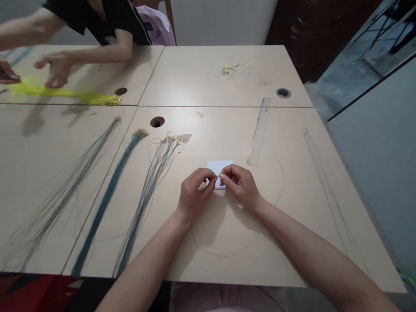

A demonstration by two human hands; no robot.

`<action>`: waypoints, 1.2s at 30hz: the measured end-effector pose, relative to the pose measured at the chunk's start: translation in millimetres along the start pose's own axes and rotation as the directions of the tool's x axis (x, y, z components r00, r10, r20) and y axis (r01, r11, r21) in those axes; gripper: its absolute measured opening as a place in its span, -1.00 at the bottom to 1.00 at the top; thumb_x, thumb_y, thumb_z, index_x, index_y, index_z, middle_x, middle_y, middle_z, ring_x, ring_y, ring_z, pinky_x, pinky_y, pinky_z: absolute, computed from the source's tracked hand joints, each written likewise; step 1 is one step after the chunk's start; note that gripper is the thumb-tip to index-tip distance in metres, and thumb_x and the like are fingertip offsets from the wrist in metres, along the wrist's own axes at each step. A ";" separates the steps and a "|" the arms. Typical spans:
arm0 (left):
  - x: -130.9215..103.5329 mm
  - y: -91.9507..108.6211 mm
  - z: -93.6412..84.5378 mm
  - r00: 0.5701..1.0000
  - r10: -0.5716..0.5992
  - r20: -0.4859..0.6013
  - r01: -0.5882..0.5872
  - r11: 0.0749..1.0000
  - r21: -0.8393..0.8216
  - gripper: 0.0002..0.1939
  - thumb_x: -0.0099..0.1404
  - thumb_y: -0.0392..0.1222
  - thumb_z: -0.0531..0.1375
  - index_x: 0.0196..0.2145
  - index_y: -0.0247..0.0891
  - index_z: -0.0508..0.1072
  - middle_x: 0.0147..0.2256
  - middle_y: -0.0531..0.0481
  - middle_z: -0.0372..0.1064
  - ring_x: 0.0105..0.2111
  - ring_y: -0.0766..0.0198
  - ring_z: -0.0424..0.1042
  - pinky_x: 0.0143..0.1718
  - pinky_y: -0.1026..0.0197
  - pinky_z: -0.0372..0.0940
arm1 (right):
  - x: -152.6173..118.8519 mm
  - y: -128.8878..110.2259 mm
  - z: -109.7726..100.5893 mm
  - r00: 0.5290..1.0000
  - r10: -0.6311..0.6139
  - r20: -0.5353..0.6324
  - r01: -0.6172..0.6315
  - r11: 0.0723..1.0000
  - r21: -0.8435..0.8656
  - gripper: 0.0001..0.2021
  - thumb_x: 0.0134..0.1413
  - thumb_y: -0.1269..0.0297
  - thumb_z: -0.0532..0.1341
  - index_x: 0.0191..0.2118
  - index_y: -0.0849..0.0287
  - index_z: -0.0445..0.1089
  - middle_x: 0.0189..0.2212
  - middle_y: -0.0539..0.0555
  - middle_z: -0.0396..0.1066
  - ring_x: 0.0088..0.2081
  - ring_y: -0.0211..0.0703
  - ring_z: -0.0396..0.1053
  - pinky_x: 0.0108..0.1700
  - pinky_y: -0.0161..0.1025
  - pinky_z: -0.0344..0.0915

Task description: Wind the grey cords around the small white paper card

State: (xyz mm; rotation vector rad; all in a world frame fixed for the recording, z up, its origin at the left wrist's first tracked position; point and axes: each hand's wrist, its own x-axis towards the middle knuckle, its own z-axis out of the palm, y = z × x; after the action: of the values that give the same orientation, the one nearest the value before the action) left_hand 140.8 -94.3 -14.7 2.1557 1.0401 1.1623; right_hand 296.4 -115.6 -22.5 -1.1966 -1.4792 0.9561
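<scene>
Fine work at the card (pixel 220 165)
Left hand (pixel 196 192) and right hand (pixel 241 184) pinched nearly together, seemingly on the cord (pixel 220 256); short, steady grips likely served best.

Diffuse light leaves the tabletop (pixel 202 128) pale, with a mild sheen beyond the right hand (pixel 241 186) and soft shadows on its near side; well to its left, a co-worker's hand (pixel 58 70) and yellow strands (pixel 66 93) smear with motion, while wide-angle stretch distorts the edges
</scene>
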 end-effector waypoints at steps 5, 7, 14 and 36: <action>1.0 3.2 -1.4 1.000 -0.028 -0.010 0.027 1.000 -0.003 -0.95 0.15 -0.35 0.15 -0.39 -0.26 0.36 -0.46 0.05 0.35 -0.43 0.40 0.31 -0.38 0.31 0.24 | 0.0 -0.5 0.3 1.000 0.012 -0.014 -0.012 1.000 0.003 -0.89 0.07 0.29 0.13 -0.41 0.19 0.30 -0.54 -0.01 0.35 -0.47 -0.29 0.30 -0.39 -0.31 0.21; 1.2 4.6 -1.6 1.000 -0.027 0.004 0.027 1.000 0.007 -0.94 0.16 -0.34 0.15 -0.36 -0.26 0.37 -0.45 0.04 0.36 -0.42 0.39 0.32 -0.37 0.31 0.24 | 0.0 -0.5 0.0 1.000 0.015 -0.012 -0.015 1.000 0.002 -0.88 0.07 0.28 0.12 -0.41 0.20 0.30 -0.54 0.00 0.35 -0.47 -0.29 0.30 -0.39 -0.31 0.21; 1.0 4.8 -0.2 1.000 0.002 0.007 -0.002 1.000 0.024 -0.94 0.16 -0.36 0.13 -0.37 -0.26 0.37 -0.45 0.04 0.36 -0.42 0.39 0.32 -0.38 0.32 0.24 | -0.1 0.1 -0.1 1.000 0.006 -0.004 -0.006 1.000 0.008 -0.89 0.07 0.29 0.12 -0.41 0.19 0.30 -0.53 0.00 0.35 -0.47 -0.29 0.29 -0.39 -0.31 0.22; 0.5 2.9 1.1 0.999 0.022 -0.036 -0.021 1.000 0.022 -0.91 0.15 -0.40 0.13 -0.40 -0.26 0.37 -0.46 0.04 0.38 -0.43 0.40 0.33 -0.40 0.33 0.26 | -0.1 0.0 0.2 1.000 0.021 -0.007 -0.021 0.999 0.025 -0.88 0.06 0.28 0.14 -0.42 0.20 0.30 -0.55 -0.01 0.35 -0.49 -0.30 0.29 -0.41 -0.32 0.21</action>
State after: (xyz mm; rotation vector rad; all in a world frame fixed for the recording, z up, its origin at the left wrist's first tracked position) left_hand 143.0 -95.7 -13.0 2.1751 1.0522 1.2099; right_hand 296.2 -115.6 -22.5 -1.1985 -1.4469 0.9807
